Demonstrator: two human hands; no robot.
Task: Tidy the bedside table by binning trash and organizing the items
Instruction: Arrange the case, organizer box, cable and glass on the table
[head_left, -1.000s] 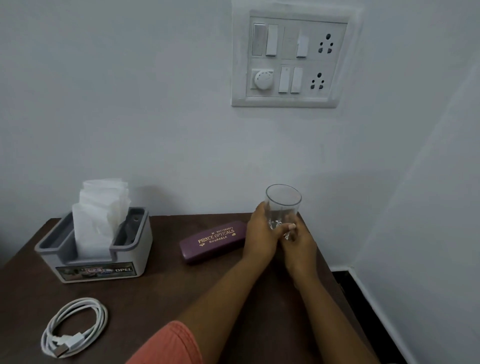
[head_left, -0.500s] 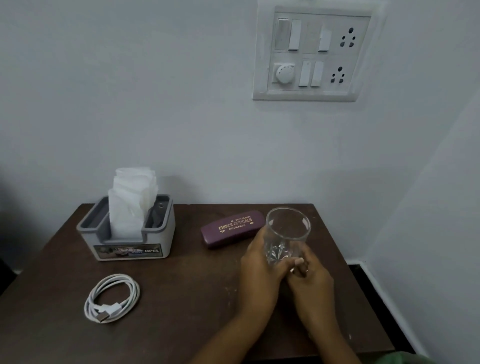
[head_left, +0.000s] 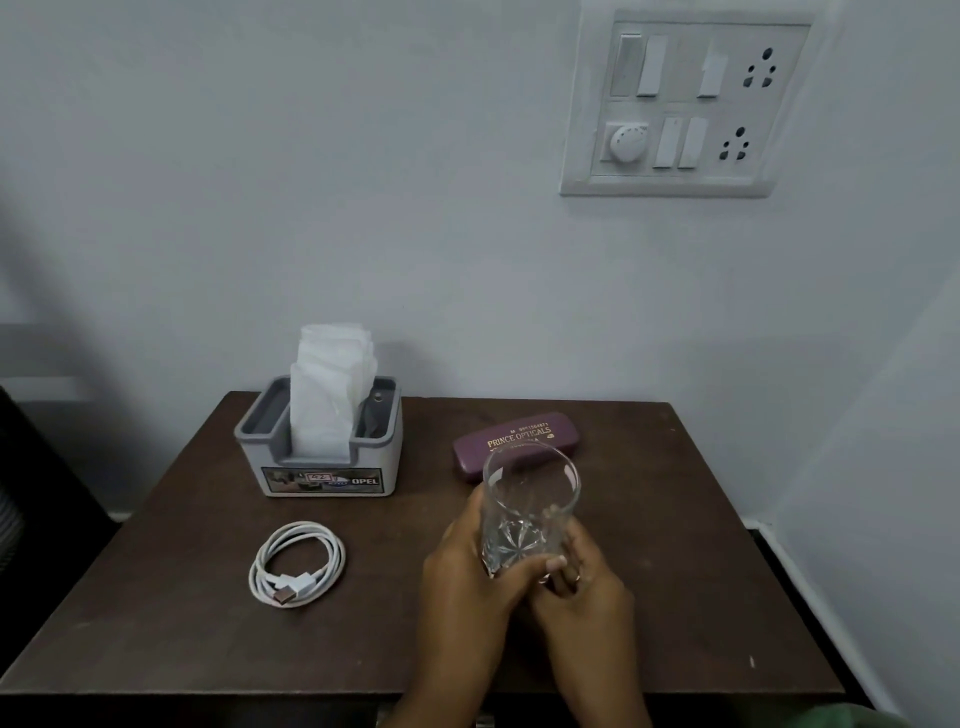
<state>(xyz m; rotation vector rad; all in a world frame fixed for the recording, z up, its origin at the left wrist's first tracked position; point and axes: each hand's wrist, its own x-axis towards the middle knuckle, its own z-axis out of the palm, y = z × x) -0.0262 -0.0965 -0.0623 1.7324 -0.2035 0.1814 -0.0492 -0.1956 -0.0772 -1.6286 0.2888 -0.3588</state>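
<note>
A room in a home, likely a bedroom corner: a dark wooden surface (head_left: 208, 623) stands against painted walls (head_left: 311, 208) below a switchboard (head_left: 675, 109) with sockets and a dial. Personal things are about: a tissue holder (head_left: 317, 480), a spectacle case (head_left: 514, 439), a coiled charging cable (head_left: 298, 564), a drinking glass (head_left: 519, 540).

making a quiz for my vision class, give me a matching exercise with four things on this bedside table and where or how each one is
Things
1. glass
2. spectacle case
3. cable
4. tissue holder

States
a. coiled on the table, front left
b. gripped by the left hand and right hand
c. closed, lying flat behind the glass
d. back left, white tissues standing in it

Pairs: 1-b, 2-c, 3-a, 4-d
</note>
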